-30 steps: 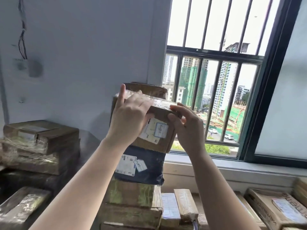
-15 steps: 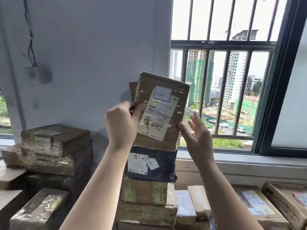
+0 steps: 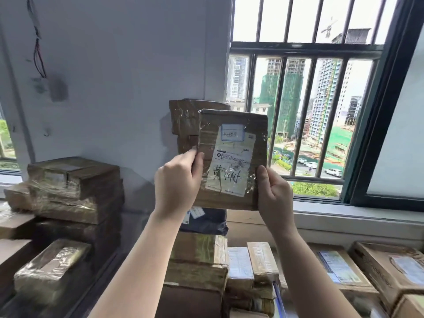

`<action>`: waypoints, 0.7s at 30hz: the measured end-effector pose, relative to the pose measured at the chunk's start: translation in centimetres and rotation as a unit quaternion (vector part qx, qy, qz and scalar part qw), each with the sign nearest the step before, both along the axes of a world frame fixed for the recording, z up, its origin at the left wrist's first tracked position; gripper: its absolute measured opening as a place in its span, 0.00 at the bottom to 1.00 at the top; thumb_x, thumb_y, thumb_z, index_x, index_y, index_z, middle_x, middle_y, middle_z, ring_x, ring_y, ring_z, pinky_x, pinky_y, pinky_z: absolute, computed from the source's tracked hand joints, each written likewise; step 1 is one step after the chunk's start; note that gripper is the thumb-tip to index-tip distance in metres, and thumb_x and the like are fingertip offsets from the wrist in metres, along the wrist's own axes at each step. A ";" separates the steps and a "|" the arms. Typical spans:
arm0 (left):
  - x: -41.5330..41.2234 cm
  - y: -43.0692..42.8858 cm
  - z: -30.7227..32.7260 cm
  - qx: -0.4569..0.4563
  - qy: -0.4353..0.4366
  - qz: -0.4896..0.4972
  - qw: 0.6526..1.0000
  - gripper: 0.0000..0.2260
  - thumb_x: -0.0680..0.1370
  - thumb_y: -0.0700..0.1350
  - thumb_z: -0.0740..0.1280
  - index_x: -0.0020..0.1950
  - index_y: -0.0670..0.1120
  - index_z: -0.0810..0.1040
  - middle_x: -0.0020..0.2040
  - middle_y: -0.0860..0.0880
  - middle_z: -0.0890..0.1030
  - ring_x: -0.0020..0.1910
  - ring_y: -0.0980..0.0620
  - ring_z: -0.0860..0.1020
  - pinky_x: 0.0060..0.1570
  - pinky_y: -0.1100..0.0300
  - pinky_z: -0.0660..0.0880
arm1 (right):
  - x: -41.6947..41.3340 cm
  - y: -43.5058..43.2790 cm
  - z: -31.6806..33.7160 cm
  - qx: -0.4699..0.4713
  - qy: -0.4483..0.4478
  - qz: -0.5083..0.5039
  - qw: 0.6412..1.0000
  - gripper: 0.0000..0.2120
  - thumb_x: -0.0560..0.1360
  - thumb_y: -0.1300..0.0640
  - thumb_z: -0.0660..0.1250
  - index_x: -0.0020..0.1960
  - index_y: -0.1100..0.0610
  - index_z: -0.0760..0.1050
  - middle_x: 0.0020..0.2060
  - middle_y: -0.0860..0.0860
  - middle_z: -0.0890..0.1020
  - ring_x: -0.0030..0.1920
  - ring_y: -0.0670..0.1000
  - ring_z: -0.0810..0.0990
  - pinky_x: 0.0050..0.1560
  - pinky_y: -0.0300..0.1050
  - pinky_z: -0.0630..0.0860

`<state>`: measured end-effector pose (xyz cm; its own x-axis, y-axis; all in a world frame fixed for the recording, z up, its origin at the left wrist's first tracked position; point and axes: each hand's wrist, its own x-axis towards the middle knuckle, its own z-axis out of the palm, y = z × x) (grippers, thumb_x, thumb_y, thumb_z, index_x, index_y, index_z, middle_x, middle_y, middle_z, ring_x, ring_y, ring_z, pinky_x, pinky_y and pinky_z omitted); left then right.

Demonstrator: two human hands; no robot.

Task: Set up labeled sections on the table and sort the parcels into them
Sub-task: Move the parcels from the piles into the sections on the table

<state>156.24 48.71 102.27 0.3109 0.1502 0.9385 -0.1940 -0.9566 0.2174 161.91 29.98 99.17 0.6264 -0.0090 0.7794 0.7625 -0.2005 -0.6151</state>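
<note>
While parcel [image 3: 231,157] upright, label facing, left hand [image 3: 177,182] and right hand [image 3: 274,193] fingers clamp edges.

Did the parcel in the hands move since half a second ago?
Yes. The parcel slid right and a little down against the box behind it.

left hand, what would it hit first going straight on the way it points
Probably the taped brown box atop the stack behind the held parcel that the left hand grips; depth unclear.
</note>
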 end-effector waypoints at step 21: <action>-8.7 -8.4 -10.5 0.031 0.132 -0.039 0.990 0.21 0.81 0.51 0.53 0.45 0.42 0.81 0.34 0.47 0.82 0.28 0.46 0.80 0.23 0.58 0.75 | -11.8 -9.3 -9.5 0.000 0.160 -0.092 0.983 0.17 0.81 0.47 0.58 0.46 0.53 0.82 0.36 0.44 0.84 0.38 0.44 0.81 0.39 0.46 0.77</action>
